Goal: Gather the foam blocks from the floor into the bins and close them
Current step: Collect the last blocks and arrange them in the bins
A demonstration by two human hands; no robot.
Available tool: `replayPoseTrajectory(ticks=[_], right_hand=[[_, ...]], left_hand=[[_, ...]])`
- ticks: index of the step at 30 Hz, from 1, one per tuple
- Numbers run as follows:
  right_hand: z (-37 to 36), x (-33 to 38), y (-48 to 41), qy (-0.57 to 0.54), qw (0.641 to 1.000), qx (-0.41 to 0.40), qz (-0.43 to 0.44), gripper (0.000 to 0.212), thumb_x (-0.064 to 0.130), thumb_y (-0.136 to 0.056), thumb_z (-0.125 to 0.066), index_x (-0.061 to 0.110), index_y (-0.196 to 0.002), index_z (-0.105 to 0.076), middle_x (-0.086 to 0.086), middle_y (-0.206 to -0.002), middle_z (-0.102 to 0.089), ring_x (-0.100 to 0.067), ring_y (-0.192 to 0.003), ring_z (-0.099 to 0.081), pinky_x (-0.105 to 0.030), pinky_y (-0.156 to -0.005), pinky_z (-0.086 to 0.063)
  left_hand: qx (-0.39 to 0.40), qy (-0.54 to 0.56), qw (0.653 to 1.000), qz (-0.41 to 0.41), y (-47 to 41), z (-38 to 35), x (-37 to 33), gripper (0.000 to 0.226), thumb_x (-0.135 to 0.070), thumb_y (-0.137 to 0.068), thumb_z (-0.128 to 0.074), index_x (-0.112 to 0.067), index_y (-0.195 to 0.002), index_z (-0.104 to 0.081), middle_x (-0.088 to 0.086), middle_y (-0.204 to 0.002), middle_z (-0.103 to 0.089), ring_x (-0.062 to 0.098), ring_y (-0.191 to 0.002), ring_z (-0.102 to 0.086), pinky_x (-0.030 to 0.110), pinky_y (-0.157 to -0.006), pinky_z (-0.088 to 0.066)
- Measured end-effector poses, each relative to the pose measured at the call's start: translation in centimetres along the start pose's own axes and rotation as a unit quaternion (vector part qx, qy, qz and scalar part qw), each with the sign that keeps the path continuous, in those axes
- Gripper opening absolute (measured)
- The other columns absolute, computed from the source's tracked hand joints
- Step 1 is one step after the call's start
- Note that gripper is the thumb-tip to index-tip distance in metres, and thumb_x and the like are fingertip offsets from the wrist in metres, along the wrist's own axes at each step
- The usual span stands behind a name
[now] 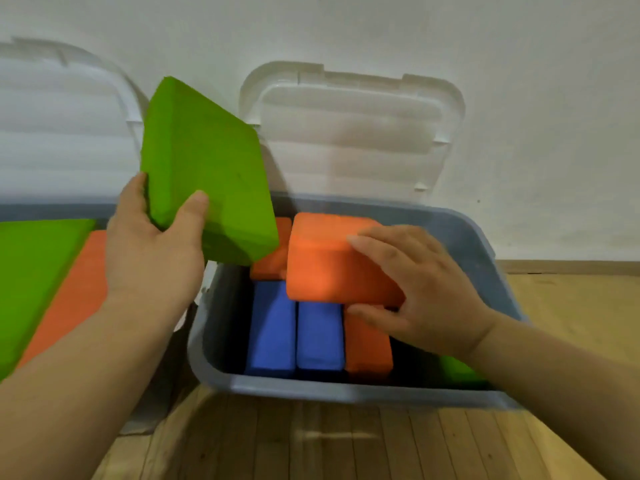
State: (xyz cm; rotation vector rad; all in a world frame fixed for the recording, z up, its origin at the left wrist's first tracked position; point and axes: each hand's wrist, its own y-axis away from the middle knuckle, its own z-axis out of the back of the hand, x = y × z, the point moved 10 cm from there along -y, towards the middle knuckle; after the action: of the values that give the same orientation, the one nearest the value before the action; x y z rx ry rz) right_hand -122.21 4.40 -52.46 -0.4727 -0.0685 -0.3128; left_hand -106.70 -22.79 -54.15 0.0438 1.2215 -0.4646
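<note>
My left hand (152, 251) grips a green foam block (204, 164) by its lower corner and holds it tilted above the gap between the two bins. My right hand (419, 289) holds an orange foam block (325, 265) over the right grey bin (346, 388), fingers on top and thumb under its near edge. Inside that bin stand two blue blocks (294, 330), an orange block (367, 344), another orange one (272, 261) at the back and a green one (457, 370) partly hidden by my right arm. The left bin (52, 207) holds a green block (31, 271) and an orange block (76, 292).
Both bins stand on a wooden floor (311, 445) against a white wall. Their clear lids stand open and lean on the wall, the right lid (349, 133) behind the right bin and the left lid (59, 116) behind the left bin.
</note>
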Motion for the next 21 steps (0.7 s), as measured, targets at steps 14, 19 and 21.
replayPoseTrajectory(ticks=[14, 19, 21], right_hand=[[-6.9, -2.7, 0.8, -0.079, 0.961, 0.145, -0.221, 0.078, 0.053, -0.085, -0.075, 0.037, -0.153, -0.038, 0.007, -0.163, -0.029, -0.016, -0.149, -0.025, -0.028, -0.12, -0.017], [-7.8, -4.3, 1.6, -0.125, 0.931, 0.143, -0.313, 0.102, 0.055, -0.078, -0.081, 0.03, -0.159, -0.024, 0.003, -0.161, -0.028, -0.018, -0.147, -0.03, -0.033, -0.118, -0.025], [-7.4, -4.8, 1.3, -0.149, 0.926, 0.121, -0.325, 0.099, 0.044, -0.079, -0.084, 0.029, -0.158, -0.027, 0.006, -0.154, -0.035, -0.018, -0.142, -0.037, -0.03, -0.11, -0.031]], left_hand=[[0.073, 0.06, 0.995, 0.034, 1.3, -1.1, 0.6, 0.097, -0.075, -0.069, -0.06, -0.03, -0.153, -0.044, -0.008, -0.139, -0.063, 0.011, -0.123, -0.061, 0.041, -0.109, -0.049], [0.121, 0.09, 0.988, 0.037, 2.3, -2.7, 0.2, 0.086, -0.068, -0.079, -0.069, -0.032, -0.153, -0.044, -0.01, -0.137, -0.063, 0.009, -0.119, -0.063, 0.041, -0.103, -0.054], [0.132, 0.102, 0.985, 0.034, 2.8, -3.2, -0.2, 0.082, -0.062, -0.084, -0.071, -0.031, -0.154, -0.042, -0.009, -0.137, -0.062, 0.007, -0.119, -0.062, 0.039, -0.105, -0.053]])
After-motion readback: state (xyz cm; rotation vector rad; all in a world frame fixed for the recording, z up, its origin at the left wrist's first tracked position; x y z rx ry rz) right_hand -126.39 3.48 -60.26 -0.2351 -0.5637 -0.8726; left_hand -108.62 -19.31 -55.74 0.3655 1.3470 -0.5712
